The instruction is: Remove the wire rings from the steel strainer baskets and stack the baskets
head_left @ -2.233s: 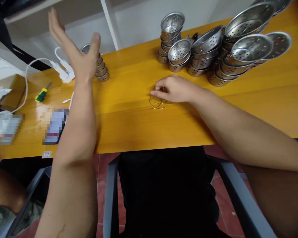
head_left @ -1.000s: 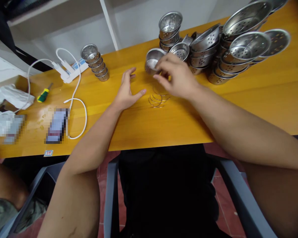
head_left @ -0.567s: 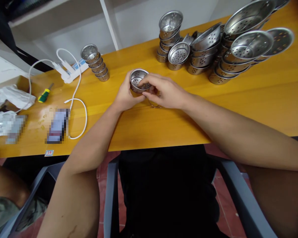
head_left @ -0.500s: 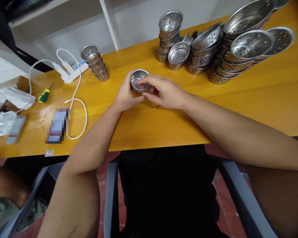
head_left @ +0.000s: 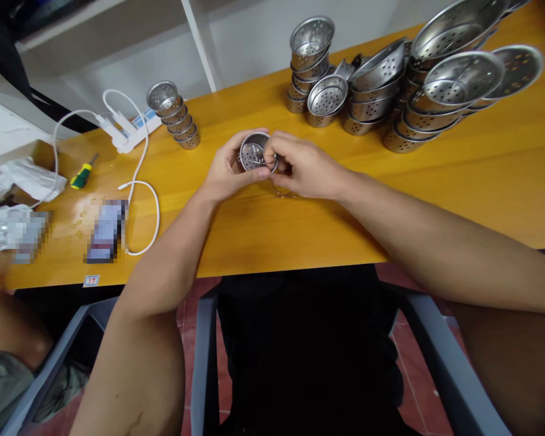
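My left hand wraps round a small perforated metal cup, its mouth tilted up toward me. My right hand is closed at the cup's right rim, thumb and forefinger pinched together. A thin metal wire crosses the cup's mouth and runs to those fingertips. Below my right hand a curved bit of wire shows near the tabletop; whether it joins the wire at the cup is hidden.
A stack of perforated cups stands left beside a power strip. Several more stacks line the back right. A screwdriver, a blurred phone and a white cable lie left. Another person's arm is at far left.
My right fingers have moved from inside the cup to its right rim and pinched together. The wire across the mouth now shows. The cup has shifted slightly down.
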Demonstrator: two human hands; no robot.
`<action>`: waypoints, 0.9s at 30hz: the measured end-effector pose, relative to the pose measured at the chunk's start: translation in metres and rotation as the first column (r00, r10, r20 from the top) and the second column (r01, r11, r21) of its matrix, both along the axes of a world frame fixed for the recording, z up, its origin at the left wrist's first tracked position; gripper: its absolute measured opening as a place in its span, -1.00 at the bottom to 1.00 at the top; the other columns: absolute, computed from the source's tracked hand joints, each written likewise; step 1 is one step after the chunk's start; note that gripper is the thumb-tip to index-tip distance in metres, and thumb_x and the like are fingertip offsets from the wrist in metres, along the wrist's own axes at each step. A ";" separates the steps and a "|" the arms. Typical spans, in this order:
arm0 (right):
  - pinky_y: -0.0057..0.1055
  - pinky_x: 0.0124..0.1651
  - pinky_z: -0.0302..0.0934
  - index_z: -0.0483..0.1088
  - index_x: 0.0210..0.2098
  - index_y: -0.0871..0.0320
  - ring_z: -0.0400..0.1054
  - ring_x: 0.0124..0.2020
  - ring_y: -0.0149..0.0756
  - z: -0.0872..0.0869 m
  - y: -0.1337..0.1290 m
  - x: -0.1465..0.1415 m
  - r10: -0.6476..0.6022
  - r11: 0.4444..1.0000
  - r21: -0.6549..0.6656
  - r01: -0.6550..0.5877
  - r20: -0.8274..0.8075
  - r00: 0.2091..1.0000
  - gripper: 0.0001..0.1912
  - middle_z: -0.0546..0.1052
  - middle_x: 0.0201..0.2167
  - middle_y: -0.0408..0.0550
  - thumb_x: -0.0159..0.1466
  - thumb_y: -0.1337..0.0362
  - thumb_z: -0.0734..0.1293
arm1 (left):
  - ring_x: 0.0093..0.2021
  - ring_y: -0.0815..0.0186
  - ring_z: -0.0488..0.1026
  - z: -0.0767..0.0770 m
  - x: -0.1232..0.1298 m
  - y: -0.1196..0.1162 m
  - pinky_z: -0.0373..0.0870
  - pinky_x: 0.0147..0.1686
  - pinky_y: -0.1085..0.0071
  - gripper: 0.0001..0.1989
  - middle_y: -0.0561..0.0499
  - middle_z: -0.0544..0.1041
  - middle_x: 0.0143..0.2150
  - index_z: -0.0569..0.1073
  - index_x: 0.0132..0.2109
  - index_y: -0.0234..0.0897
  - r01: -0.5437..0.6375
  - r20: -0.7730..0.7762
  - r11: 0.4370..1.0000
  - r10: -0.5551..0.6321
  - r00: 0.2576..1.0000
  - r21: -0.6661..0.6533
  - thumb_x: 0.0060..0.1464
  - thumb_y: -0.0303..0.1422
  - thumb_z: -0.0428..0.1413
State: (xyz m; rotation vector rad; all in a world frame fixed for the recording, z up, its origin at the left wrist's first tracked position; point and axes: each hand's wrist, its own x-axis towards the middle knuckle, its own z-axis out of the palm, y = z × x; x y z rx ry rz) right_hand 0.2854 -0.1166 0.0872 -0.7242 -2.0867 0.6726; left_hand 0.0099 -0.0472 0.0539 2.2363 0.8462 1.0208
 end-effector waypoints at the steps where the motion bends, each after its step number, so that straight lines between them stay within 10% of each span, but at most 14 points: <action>1: -0.18 -0.06 0.45 0.45 0.00 -0.03 0.41 -0.16 -0.13 0.001 -0.001 0.001 0.007 0.998 -0.059 -0.008 -0.012 1.000 -0.50 0.54 -0.07 -0.04 0.56 -0.10 0.75 | 0.45 -0.22 0.83 0.000 0.000 0.000 0.83 0.45 -0.25 0.28 -0.13 0.78 0.42 0.62 0.53 0.11 0.026 0.003 1.000 -0.026 1.000 0.002 -0.04 0.82 0.41; 6: -0.28 -0.34 0.19 0.57 0.07 -0.05 0.29 -0.41 -0.26 0.006 -0.002 0.006 0.166 0.920 -0.342 -0.193 -0.107 0.980 -0.41 0.47 -0.36 -0.20 0.52 -0.31 0.78 | 0.48 -0.27 0.76 -0.005 -0.001 0.003 0.71 0.60 -0.33 0.30 -0.17 0.73 0.40 0.65 0.48 0.07 0.088 0.030 0.995 -0.089 0.996 0.045 -0.23 0.68 0.65; 18: -0.21 -0.27 0.12 0.41 -0.32 0.01 0.21 -0.31 -0.21 -0.003 0.006 -0.015 0.000 0.990 -0.138 -0.020 -0.145 0.989 -0.22 0.41 -0.38 -0.12 0.59 -0.45 0.68 | 0.25 -0.09 0.83 -0.027 0.011 0.002 0.78 0.38 -0.12 0.20 -0.08 0.77 0.23 0.57 0.44 -0.02 0.011 0.056 1.000 -0.012 0.998 0.016 -0.09 0.58 0.67; 27: -0.28 -0.48 0.03 0.34 -0.27 -0.05 0.15 -0.49 -0.28 0.015 0.008 -0.004 -0.055 0.891 -0.425 -0.160 -0.450 0.891 -0.07 0.42 -0.44 -0.18 0.37 -0.72 0.68 | 0.39 -0.18 0.75 -0.032 0.009 0.010 0.72 0.48 -0.22 0.25 -0.12 0.75 0.27 0.58 0.41 -0.04 0.006 0.055 1.000 -0.006 0.998 0.006 -0.19 0.59 0.70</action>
